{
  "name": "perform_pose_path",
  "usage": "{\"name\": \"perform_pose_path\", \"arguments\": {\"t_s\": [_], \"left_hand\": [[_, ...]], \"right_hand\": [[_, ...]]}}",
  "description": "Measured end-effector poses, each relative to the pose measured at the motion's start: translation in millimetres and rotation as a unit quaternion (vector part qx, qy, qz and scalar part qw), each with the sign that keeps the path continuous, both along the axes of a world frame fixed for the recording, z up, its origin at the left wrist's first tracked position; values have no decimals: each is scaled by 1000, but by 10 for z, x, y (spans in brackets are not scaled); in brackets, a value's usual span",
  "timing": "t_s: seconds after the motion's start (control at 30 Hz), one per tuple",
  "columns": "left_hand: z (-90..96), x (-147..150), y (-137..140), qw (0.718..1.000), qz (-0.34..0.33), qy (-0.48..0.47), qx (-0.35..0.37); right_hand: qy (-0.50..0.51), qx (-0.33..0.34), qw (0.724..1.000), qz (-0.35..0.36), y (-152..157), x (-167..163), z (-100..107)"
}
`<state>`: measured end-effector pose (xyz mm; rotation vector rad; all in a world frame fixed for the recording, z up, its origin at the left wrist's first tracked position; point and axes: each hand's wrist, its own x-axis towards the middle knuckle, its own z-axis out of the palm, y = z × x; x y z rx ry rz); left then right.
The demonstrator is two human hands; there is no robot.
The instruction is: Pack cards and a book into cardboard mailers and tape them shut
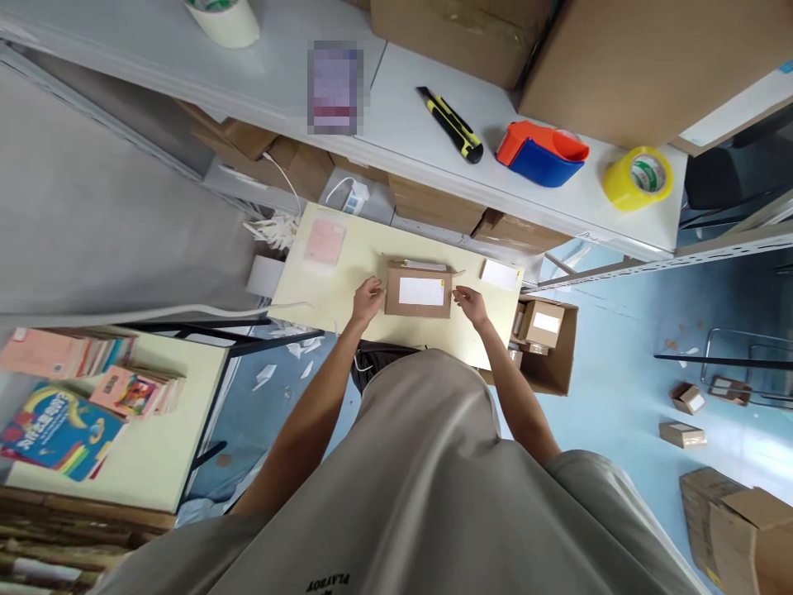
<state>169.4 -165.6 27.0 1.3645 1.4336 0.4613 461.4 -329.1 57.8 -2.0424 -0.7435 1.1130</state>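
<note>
A small brown cardboard box (396, 307) lies on the pale yellow table (359, 240), with a white label (421, 291) on its top face. Along its far side a narrow flap stands out. My left hand (368, 301) is just left of the box, fingers loosely bent and apart, with a small gap to the cardboard. On the other side, my right hand (472, 306) has its fingertips close to the box's right edge; whether they touch is too small to tell. Neither hand visibly holds anything.
A pink booklet (325, 241) and a white label slip (500, 273) lie on the table. The shelf above bears a utility knife (451, 126), a tape dispenser (542, 154) and yellow tape (638, 178). An open carton (567, 351) with boxes stands right. Books (68, 430) lie left.
</note>
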Motion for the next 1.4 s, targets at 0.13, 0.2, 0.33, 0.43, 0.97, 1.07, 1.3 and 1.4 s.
{"name": "perform_pose_path", "arguments": {"t_s": [0.13,0.2,0.33,0.43,0.97,1.07,1.3,1.4], "left_hand": [[84,131,84,999,9,-42,-5],[127,66,48,998,9,-63,19],[153,-155,-135,991,21,-122,57],[117,-248,-310,992,36,-117,37],[905,110,-325,929,-177,67,317],[851,127,-326,931,-174,69,313],[682,-85,-550,931,-196,54,302],[572,-146,-635,928,-231,55,288]], "right_hand": [[33,43,998,-27,101,-21,78],[63,86,994,-36,45,-50,168],[77,128,989,-18,-107,-161,345],[75,97,992,-1,-157,-288,378],[-207,68,942,254,312,-300,789],[-224,62,936,266,440,-312,787],[-264,73,920,282,675,-271,801],[-294,49,907,298,871,-257,749]]}}
